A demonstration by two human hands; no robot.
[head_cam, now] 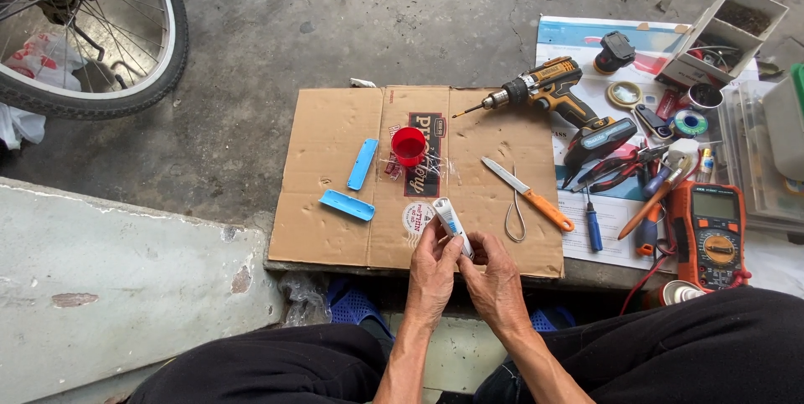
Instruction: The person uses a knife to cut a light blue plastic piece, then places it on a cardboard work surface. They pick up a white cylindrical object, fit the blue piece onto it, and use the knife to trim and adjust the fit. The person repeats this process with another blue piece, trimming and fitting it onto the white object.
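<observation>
**Two hands closed on one small white-and-blue device**

Both hands meet just above the near edge of the cardboard sheet [335, 228]. The left hand [432, 274] has its fingers curled around the lower end of a slim white device with a blue face [450, 224], thumb pressed along its side. The right hand [494, 283] comes in from the other side, its fingertips pinching the same lower end, so both grips are closed on the device with no gap showing. The device tilts up and away from the fingers, its upper end free.

Beyond the fingertips, to the left, lie two light-blue plastic covers [356, 182], apart from each other and from the hands. Straight ahead of the fingers stands a small red cup [408, 145]. Just right of the right hand's fingertips are a wire loop [515, 218] and an orange-handled knife [529, 195]; farther right, a cordless drill [557, 98], a blue screwdriver [592, 228] and an orange multimeter [710, 232].

Judging by the loose covers, the device seems to be in an opened state, being worked at its lower end. Any further move would call for a steady left-hand hold while the right fingertips do the fine work.
</observation>
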